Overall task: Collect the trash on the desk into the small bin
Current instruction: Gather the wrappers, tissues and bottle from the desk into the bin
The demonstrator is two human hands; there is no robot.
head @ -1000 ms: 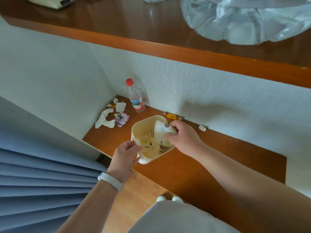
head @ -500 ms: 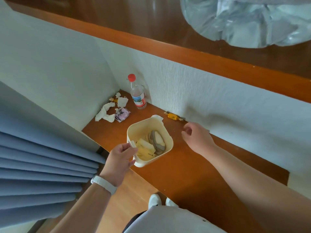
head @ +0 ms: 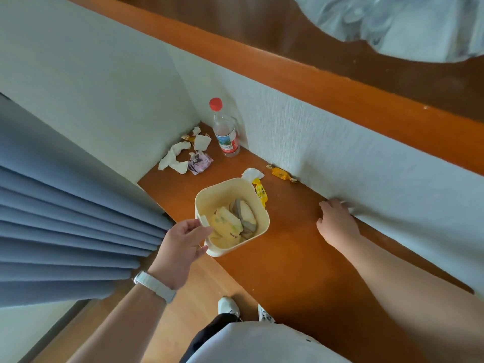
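Observation:
A small cream bin stands on the wooden desk near its front edge, with wrappers and a crushed cup inside. My left hand grips the tab on the bin's near-left rim. My right hand rests to the right of the bin, fingertips curled down against the foot of the wall; what lies under them is hidden. A yellow wrapper and a white scrap lie against the bin's far side. An orange candy sits by the wall.
In the far left corner stand a red-capped plastic bottle, torn white tissue and a purple wrapper. A blue curtain hangs left of the desk. A wooden shelf with a clear plastic bag juts out overhead.
My right hand let the paper cup go into the bin, then moved right to the foot of the wall. My left hand has kept its hold on the bin.

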